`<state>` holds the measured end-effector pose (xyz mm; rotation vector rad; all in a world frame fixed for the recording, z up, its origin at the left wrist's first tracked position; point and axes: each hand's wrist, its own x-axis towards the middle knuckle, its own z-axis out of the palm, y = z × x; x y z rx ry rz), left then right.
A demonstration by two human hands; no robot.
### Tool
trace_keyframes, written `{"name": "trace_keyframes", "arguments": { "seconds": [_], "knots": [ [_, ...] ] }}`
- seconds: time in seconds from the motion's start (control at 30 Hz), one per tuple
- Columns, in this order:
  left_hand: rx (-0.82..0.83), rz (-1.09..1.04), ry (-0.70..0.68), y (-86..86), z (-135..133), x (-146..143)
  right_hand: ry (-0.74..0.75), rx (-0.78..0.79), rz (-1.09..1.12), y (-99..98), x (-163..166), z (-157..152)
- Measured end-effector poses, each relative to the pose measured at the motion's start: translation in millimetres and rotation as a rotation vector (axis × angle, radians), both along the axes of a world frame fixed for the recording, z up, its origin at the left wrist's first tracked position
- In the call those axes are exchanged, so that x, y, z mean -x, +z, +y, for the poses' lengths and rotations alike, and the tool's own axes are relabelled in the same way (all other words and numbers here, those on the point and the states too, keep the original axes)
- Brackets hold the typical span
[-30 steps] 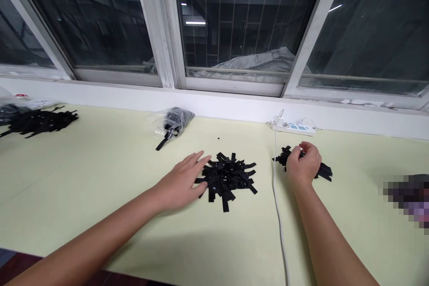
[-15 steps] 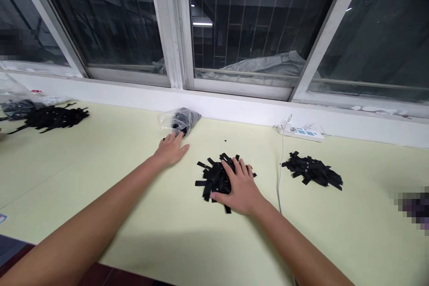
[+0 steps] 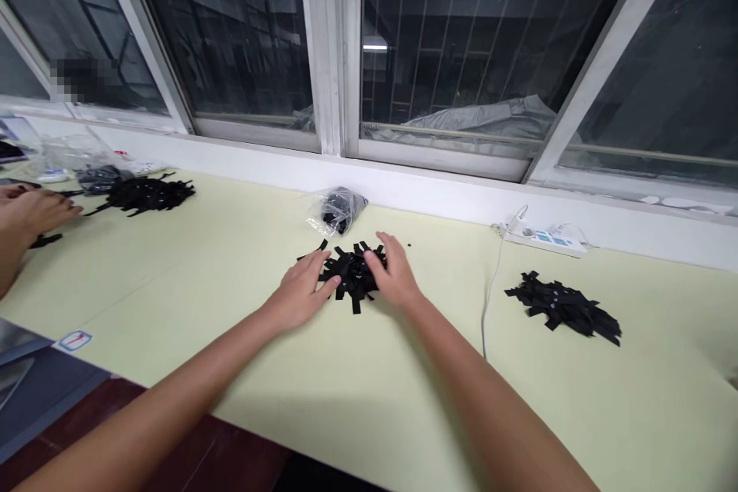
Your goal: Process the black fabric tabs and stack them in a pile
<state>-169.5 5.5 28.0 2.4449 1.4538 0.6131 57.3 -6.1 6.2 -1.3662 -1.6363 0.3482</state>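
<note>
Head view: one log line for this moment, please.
left hand: at black strip pile edge | right hand: on pile | plastic bag: behind pile

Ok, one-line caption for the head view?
Left hand and right hand flank a heap of short black strips on the pale yellow tabletop.

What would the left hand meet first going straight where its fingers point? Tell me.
The pile of black strips, right ahead of the left hand; its fingertips may touch it already.
</note>
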Motion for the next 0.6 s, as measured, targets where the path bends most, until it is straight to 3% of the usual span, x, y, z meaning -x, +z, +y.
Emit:
{"name": "trace_keyframes", "arguments": {
  "seconds": [0.13,0.23,0.3,0.4,0.5,0.6],
  "knots": [
    [-0.094,-0.002,-0.061,-2.3,-3.8,-19.5,-0.095,-0.016,0.174,8.6,-58.1,-30.8],
    [-0.137,0.022,-0.137,4.1,2.7,-45.6,-0.185,0.132,0.249,-2.4,-99.4,-63.9],
    [-0.126,0.069,-0.201,9.3,6.6,-65.7,-0.216,0.244,0.152,-15.3,-117.5,-86.3],
    [-0.081,0.182,-0.282,15.9,12.0,-94.6,-0.274,0.273,0.043,-28.2,-135.4,-112.6],
    [-0.062,0.261,-0.257,19.9,16.5,-117.4,-0.314,0.313,-0.02,-23.1,-150.6,-123.2],
    [-0.064,0.317,-0.242,17.9,16.2,-129.2,-0.37,0.469,-0.155,-8.8,-158.5,-117.7]
  ]
}}
